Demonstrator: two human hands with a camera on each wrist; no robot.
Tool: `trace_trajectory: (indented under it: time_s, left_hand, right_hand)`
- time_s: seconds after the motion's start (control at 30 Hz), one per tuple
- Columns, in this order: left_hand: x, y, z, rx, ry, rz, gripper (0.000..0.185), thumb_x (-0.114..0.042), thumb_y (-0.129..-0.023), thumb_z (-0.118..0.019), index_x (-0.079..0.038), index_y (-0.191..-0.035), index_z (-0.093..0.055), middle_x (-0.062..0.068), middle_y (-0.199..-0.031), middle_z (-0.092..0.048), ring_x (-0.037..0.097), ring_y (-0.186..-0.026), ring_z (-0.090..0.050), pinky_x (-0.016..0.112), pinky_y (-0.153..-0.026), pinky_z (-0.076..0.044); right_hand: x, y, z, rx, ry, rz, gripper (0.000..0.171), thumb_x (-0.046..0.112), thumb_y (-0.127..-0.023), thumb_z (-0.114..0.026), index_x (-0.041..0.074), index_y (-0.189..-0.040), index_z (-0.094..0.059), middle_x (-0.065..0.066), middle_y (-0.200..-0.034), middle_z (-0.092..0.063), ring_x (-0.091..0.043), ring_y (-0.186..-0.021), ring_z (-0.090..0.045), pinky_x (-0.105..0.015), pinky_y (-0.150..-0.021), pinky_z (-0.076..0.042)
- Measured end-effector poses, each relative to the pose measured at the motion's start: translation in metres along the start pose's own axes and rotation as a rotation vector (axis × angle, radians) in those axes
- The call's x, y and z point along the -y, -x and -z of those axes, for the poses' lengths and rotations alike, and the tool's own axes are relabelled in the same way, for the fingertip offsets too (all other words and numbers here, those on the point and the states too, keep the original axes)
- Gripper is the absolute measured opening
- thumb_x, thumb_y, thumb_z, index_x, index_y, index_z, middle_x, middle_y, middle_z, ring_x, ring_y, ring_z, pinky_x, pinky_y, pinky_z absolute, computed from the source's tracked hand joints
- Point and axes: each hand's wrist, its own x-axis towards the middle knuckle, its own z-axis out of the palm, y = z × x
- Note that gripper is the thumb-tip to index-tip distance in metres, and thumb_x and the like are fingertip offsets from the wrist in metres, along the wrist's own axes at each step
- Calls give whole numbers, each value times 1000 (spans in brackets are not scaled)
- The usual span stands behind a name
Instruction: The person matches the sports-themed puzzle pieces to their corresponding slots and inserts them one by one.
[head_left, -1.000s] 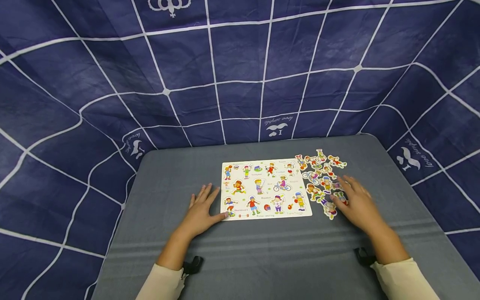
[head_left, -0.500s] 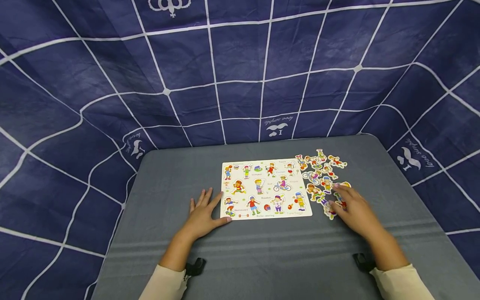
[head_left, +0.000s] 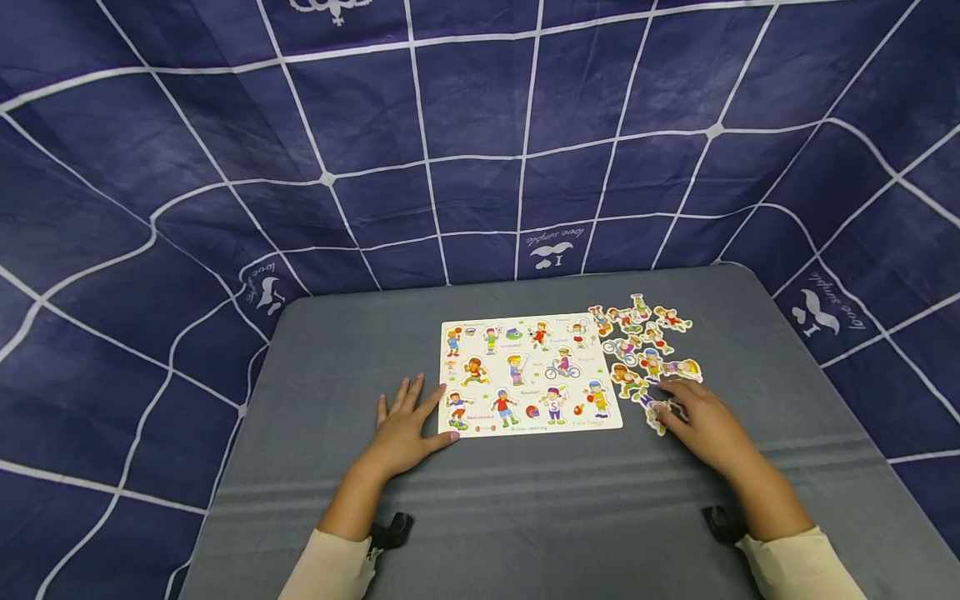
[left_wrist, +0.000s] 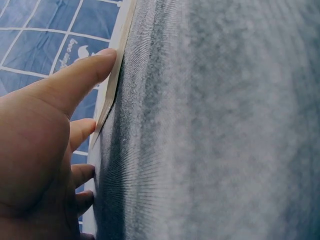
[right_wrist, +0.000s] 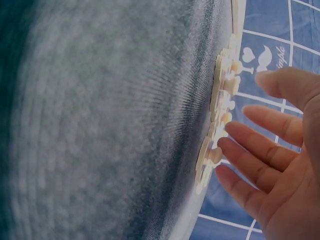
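A white wooden puzzle board [head_left: 498,379] printed with sports figures lies on the grey table. My left hand [head_left: 401,437] is spread at its near left corner. In the left wrist view, the thumb [left_wrist: 102,60] rests on the board's edge. Right of the board lie several loose puzzle pieces [head_left: 651,363] shaped like children playing sports. My right hand [head_left: 708,429] hovers over the nearest of them, partly hiding a purple-and-white piece [head_left: 655,417]. In the right wrist view its fingers [right_wrist: 260,145] are extended and apart, with small pegs [right_wrist: 232,84] showing on the pieces.
Grey cloth [head_left: 525,517] covers the table. A dark blue curtain [head_left: 480,200] with white grid lines rises behind it and along both sides. Black straps [head_left: 390,532] with cameras sit at both wrists.
My right hand has drawn slightly nearer and left, uncovering a piece at the right of the pile that has shifted. The left thumb has slid a little rightward along the board's near edge.
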Motion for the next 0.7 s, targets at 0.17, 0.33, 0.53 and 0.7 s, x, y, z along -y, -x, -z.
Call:
trace_trajectory:
  time_s: [0.17,0.33,0.53,0.7]
  left_hand:
    - [1,-1,0,10,-5,2,91,-72,-86,-63,-32,-160,-31,11,-172,-10,38,-159,-1,72,-120,6]
    - [0,0,2,14,5,2,90,-70,-87,-64,-31,-161,-30,11,-172,-9,38,-159,0,72,-120,7]
    - [-1,1,3,22,26,2,89,-67,-87,-66,-30,-161,-30,12,-172,-8,39,-159,1,72,-120,8]
    - [-2,1,4,23,37,6,89,-66,-88,-66,-30,-161,-30,12,-172,-8,39,-159,2,72,-120,9]
  right_hand:
    - [1,-2,0,4,5,26,34,12,-88,-76,0,-120,-68,-22,-117,-67,-43,-111,-62,-59,-92,-46]
    - [1,-3,-1,-23,33,70,23,8,-84,-79,3,-106,-72,-13,-103,-70,-34,-100,-64,-51,-86,-46]
    - [-2,-3,-3,-29,52,100,18,5,-79,-81,7,-93,-71,-2,-87,-65,-19,-81,-59,-41,-73,-47]
    - [-4,-8,-5,-2,66,98,15,6,-81,-80,9,-89,-68,3,-79,-58,-8,-74,-50,-32,-65,-42]
